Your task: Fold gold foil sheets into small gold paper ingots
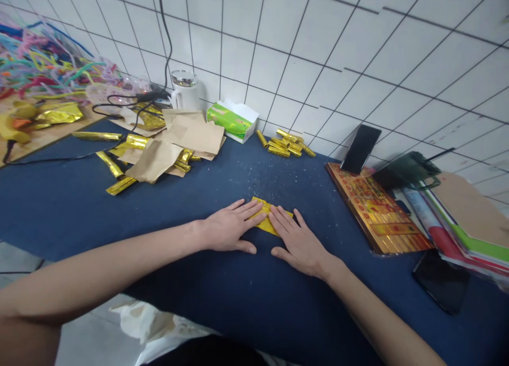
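A small sheet of gold foil paper [267, 224] lies flat on the dark blue tabletop [246, 297] in front of me. My left hand [233, 225] rests palm down on its left part, fingers stretched out. On the right part, my right hand [296, 238] lies the same way with its fingers extended. Both hands cover much of the sheet, and a strip of it shows between them. Beyond the hands, several gold foil rolls [284, 143] sit in a small heap near the wall.
Brown paper sheets [194, 132] and more gold rolls [111, 166] lie to the left, near a white mug [185, 93], a green tissue pack [233, 120] and a black cable [59, 159]. At right are a gold-printed pack [382, 217], a propped phone [361, 148] and stacked papers [469, 212].
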`<state>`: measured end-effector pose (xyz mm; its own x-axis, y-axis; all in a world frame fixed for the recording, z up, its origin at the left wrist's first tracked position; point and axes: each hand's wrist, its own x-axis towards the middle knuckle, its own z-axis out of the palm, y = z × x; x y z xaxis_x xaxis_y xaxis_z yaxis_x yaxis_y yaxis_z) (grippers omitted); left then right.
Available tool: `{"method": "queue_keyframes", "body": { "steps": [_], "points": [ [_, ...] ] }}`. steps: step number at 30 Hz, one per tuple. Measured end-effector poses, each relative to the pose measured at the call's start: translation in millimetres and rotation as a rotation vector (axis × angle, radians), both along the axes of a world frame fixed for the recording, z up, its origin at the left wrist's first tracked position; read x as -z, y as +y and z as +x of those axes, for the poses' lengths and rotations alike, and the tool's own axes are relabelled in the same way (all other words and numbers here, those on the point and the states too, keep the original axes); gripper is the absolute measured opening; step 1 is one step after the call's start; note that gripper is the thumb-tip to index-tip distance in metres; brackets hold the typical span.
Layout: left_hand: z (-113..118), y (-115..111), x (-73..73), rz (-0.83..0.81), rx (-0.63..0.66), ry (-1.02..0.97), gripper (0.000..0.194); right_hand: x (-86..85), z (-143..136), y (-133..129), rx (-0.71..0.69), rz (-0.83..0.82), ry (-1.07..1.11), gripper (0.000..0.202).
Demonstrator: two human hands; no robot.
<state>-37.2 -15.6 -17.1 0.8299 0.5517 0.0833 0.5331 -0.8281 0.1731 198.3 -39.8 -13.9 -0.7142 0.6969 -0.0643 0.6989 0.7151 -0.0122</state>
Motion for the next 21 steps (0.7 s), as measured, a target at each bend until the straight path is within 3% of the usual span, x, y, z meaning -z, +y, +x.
{"method": "queue_keyframes", "body": {
  "steps": [13,18,21],
  "points": [
    [-3,2,1.6,-0.049,0.024,-0.027,0.078,2.5,6,-5,0.093,-0.014,-0.048,0.073],
    [-3,2,1.2,-0.062,0.021,-0.041,0.078,-23.7,6,2,0.129,-0.055,-0.045,0.068],
    [-2,2,0.8,-0.07,0.023,-0.038,0.078,-42.1,-12,21,0.253,-0.018,0.044,0.037]
  ]
}}
